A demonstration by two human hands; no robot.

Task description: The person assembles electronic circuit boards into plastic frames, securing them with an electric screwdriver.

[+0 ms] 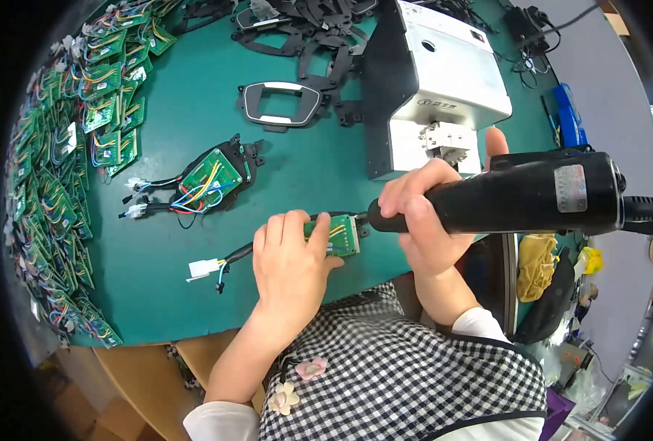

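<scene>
My right hand (pixel 429 228) is wrapped round a black electric screwdriver (pixel 517 195), which lies sideways with its cable end to the right. Its tip reaches the right end of a green circuit board (pixel 343 237) on the table. My left hand (pixel 290 253) grips that board from the left, thumb at its lower edge and fingers over its top, hiding much of it. From under this hand a black cable runs left to a white connector (pixel 205 269). Farther back lies another green circuit board (pixel 213 180) on a black frame, with coloured wires and white plugs.
Many wired circuit boards (pixel 55 191) are heaped along the left side of the green table (pixel 172 309). A silver and black machine (pixel 444 70) stands behind the screwdriver. Black plastic frames (pixel 326 44) pile up at the back, near a silver-edged bezel (pixel 281 104). A blue tool (pixel 570 114) lies at the right.
</scene>
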